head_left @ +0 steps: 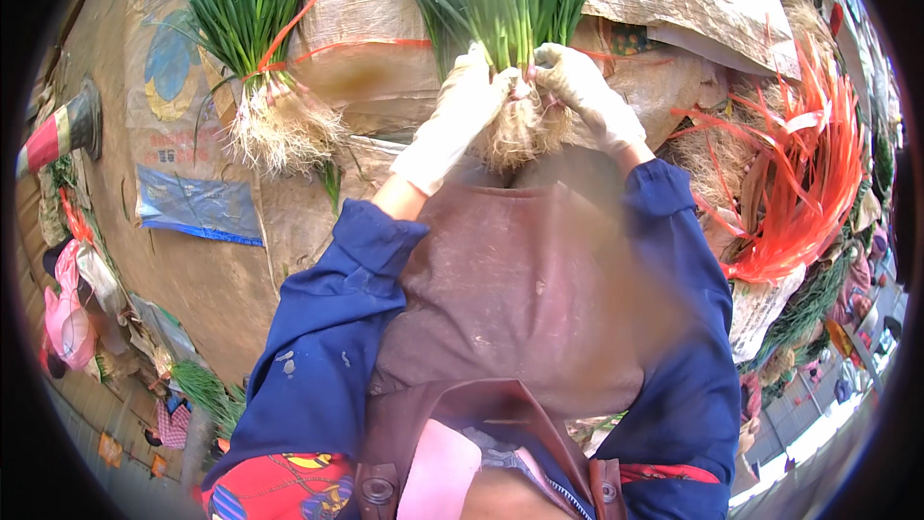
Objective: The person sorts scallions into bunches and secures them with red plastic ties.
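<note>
My left hand [457,111], in a whitish glove, is closed round the left side of a bunch of spring onions [518,125] near the top of the view. From the other side my right hand [585,96], gloved alike, pinches the same bunch just above the roots. Its green leaves point away from me, while the pale roots hang toward my lap. An orange-red plastic strip [361,44] runs from a second bunch of spring onions [245,5] on the left toward my hands. That second bunch has the strip round it, above its bushy roots.
Loose orange-red plastic strips [808,183] lie heaped to my right. Brown sacking [192,274] covers the surface on the left, with a blue plastic patch [197,204]. A brown apron [500,279] covers my lap. More greens [207,395] and people appear at the rim.
</note>
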`<act>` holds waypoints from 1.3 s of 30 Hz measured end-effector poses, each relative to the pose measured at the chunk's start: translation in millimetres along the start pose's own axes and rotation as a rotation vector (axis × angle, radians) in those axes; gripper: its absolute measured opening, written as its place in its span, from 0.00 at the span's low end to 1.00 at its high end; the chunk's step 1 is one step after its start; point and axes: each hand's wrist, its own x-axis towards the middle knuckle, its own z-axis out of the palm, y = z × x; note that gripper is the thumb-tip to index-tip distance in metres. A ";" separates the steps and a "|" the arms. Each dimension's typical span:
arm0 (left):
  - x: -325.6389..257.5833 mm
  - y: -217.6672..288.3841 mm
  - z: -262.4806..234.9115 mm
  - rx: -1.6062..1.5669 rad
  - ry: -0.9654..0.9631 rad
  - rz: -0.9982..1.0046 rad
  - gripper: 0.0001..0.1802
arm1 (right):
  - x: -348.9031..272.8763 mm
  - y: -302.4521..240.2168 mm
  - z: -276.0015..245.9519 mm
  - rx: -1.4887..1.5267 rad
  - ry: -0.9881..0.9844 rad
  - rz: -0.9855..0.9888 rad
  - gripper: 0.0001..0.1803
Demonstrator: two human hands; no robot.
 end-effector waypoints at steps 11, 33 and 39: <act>22.0 -16.3 31.3 -0.111 0.098 -0.244 0.64 | -79.9 1.5 -7.8 -0.025 0.226 -0.267 0.21; 5.1 21.3 44.1 0.184 0.126 -0.181 0.66 | -18.5 59.2 13.1 0.806 -0.064 -0.072 0.07; -0.2 25.3 52.6 0.277 0.302 0.004 0.67 | -30.3 31.6 19.9 0.762 0.052 0.015 0.13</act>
